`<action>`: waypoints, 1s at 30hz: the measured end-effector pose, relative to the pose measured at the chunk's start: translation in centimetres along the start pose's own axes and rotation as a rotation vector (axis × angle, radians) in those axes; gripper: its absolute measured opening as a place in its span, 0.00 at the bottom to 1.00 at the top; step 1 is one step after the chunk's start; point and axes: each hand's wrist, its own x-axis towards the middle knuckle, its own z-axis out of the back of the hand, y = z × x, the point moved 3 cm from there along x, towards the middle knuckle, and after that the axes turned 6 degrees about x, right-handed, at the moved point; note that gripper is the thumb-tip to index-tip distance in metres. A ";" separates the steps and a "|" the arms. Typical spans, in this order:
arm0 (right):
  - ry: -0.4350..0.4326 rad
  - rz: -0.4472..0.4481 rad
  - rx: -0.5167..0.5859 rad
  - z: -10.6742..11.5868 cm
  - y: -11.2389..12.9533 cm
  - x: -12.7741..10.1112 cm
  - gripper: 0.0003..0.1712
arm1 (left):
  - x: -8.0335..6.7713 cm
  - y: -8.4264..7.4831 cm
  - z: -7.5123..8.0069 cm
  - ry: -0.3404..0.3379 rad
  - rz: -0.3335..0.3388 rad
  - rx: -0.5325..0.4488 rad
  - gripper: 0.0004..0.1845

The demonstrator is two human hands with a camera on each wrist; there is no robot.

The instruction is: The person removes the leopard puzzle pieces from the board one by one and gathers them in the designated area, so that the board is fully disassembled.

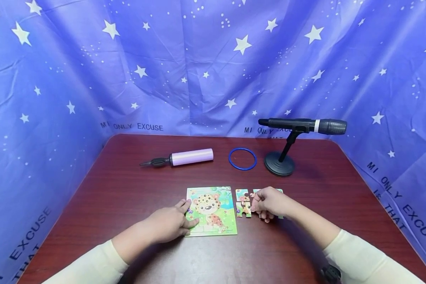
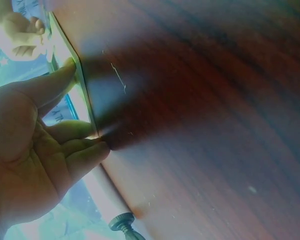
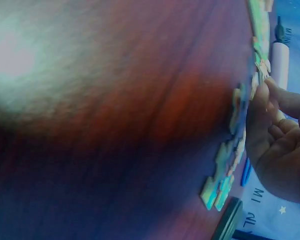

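Table (image 1: 127,181), dark red wood, carries the puzzle board (image 1: 216,221) at its 6 o'clock edge, square, with no clear long axis. Left hand (image 1: 168,225) rests flat on the board's 9 o'clock side, fingers straight. Right hand (image 1: 269,203) pinches loose puzzle pieces (image 1: 243,207) at the board's 3 o'clock. Only the right wrist view shows those pieces edge-on, lying flat.

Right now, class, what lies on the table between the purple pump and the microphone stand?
A blue ring lies flat between the purple pump and the microphone stand, touching neither; the head view shows it.
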 end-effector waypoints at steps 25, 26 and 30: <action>-0.180 0.075 -0.441 -0.4 1.3 0.1 0.10 | -0.1 -0.5 0.0 -0.016 -0.003 0.108 0.23; -0.193 0.096 -0.445 -0.7 1.6 0.2 0.08 | -0.1 -0.7 0.1 -0.025 -0.006 0.144 0.23; -0.146 0.197 -0.477 -3.1 2.9 0.7 0.09 | 0.0 -1.8 0.1 -0.077 -0.071 0.315 0.23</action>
